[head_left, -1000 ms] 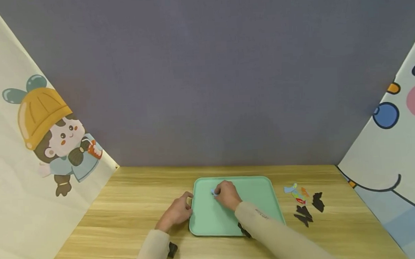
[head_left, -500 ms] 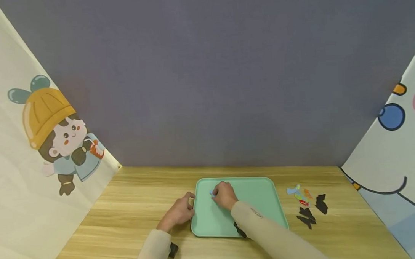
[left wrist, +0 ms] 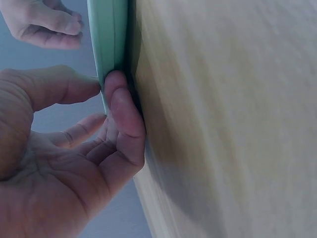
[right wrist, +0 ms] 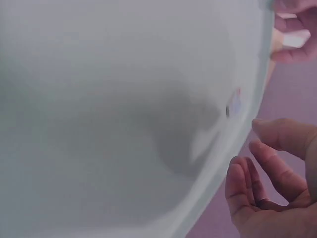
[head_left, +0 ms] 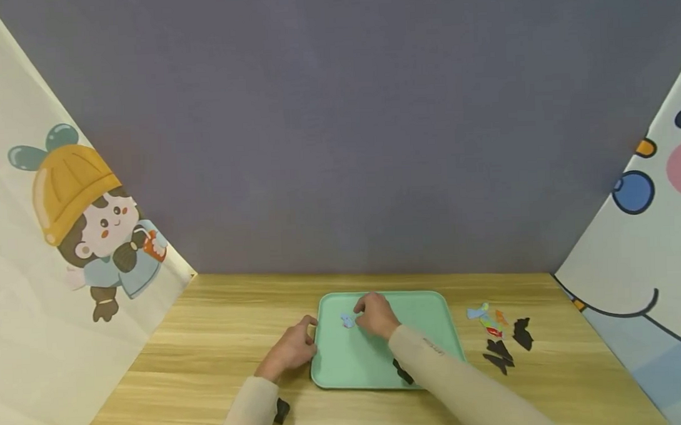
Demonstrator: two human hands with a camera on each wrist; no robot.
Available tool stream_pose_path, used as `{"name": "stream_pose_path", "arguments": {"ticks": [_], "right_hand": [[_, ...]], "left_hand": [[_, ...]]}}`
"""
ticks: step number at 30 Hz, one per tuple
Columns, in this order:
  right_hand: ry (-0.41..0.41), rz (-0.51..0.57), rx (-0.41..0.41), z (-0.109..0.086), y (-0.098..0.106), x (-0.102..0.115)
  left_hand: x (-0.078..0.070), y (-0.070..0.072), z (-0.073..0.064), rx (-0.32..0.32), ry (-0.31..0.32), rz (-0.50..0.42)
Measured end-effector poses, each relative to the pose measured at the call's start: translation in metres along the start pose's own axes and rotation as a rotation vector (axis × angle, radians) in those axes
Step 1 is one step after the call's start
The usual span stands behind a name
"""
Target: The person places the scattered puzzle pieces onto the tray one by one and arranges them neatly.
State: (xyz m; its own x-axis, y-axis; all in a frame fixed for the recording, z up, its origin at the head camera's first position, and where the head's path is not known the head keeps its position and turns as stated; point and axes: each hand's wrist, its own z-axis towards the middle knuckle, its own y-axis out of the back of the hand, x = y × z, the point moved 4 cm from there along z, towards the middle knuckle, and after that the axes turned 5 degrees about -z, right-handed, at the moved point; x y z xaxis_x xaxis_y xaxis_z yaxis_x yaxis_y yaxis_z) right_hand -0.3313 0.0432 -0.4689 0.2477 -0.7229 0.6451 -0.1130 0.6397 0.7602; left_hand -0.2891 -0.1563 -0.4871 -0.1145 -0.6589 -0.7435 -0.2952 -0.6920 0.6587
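Note:
A small light-blue cut-out piece point(head_left: 347, 320) lies on the left part of the mint-green tray point(head_left: 346, 365). My right hand point(head_left: 376, 316) is above the tray, just right of that piece. In the right wrist view, the fingers of my right hand point(right wrist: 275, 173) are loosely bent, with nothing between them and the thumb; the blue piece point(right wrist: 235, 103) lies apart from them. At the tray's left edge, my left hand point(head_left: 293, 347) grips the rim. The left wrist view shows its thumb at the rim point(left wrist: 108, 39) and fingers curled under it.
Right of the tray, small coloured pieces in blue point(head_left: 477, 312), orange point(head_left: 500, 317) and red point(head_left: 493, 332) lie on the wooden table point(head_left: 237, 310). Dark cut-out pieces point(head_left: 522, 333) sit beside them. A grey panel point(head_left: 338, 144) rises behind the table.
My right hand has let go of the light-blue piece and moved slightly right, leaving it in view on the tray. The left hand stays at the tray's edge.

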Motion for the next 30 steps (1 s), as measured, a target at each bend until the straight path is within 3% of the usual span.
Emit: {"name": "stream_pose_path", "arguments": {"ticks": [11, 30], "right_hand": [[-0.071, -0.013, -0.025, -0.009, 0.037, -0.036], [-0.121, -0.078, -0.096, -0.054, 0.101, -0.109]], "left_hand": [[0.003, 0.0, 0.001, -0.003, 0.007, 0.003], [0.001, -0.001, -0.001, 0.023, -0.036, -0.022]]}}
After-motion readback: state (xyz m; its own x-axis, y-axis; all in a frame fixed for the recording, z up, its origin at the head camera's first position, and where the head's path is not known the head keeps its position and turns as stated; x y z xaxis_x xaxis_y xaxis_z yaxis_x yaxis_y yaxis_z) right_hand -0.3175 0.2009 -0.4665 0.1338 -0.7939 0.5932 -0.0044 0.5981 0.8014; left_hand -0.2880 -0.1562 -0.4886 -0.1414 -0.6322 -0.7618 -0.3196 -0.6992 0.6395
